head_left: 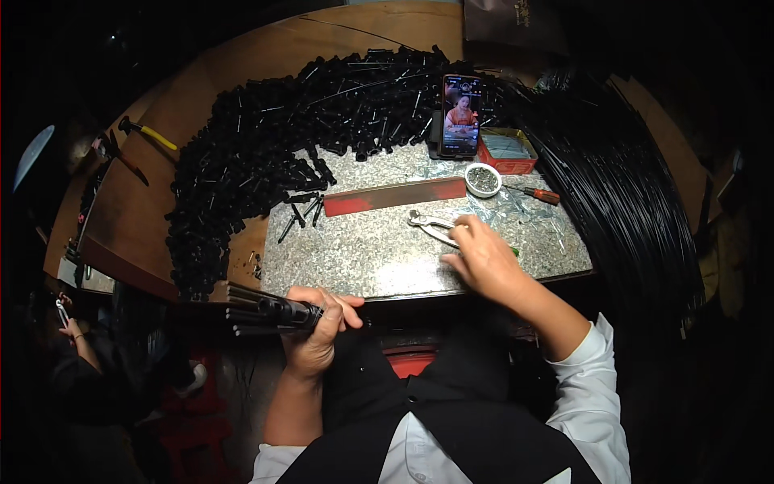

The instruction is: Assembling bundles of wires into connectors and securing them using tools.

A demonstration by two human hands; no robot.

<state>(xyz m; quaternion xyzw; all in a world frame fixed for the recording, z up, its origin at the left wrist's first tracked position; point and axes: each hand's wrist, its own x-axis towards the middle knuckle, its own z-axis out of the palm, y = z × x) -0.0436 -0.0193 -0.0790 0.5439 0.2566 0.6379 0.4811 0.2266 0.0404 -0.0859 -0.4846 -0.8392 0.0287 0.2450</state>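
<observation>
My left hand [318,331] is closed around a bundle of black tubes [270,310] at the table's near edge, their ends pointing left. Over the speckled stone slab [363,250] hovers my right hand [489,262], thumb and fingers apart. Beneath its fingertips lies a pair of metal pincers [431,227], jaws toward the upper left; the hand partly hides the handles. Whether the fingers touch them is hard to see. Farther back, a flat red and dark bar [395,196] lies across the slab.
A large heap of black tubular pieces [242,137] curves along the left and back. Long black rods [621,177] fill the right. Near the back stand a phone [460,117], a white bowl of small bits [483,181], a red box [508,153] and a screwdriver [538,194]. Another person's hand [72,329] shows far left.
</observation>
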